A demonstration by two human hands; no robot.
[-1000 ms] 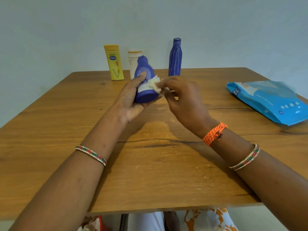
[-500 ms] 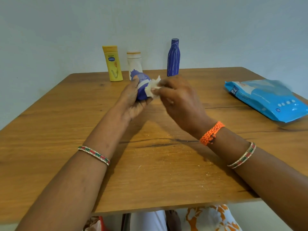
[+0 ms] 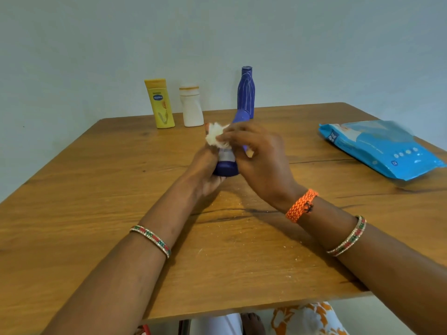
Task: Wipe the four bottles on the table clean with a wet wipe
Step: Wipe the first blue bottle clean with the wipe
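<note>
Small blue plastic bottle [image 3: 226, 165] is gripped from below by left hand [image 3: 205, 170]; crumpled white wet wipe [image 3: 215, 136] is pinched against it by right hand [image 3: 261, 160], above wooden bench [image 3: 96, 189].

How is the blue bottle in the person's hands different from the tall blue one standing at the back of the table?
The held blue bottle is gripped by the left hand, lifted off the table and tilted, while the tall blue bottle stands upright and untouched. The held one is squat with a pale band; the tall one is slim with thin light stripes. The right hand presses a wet wipe against the held bottle only. Both are dark blue.
</note>
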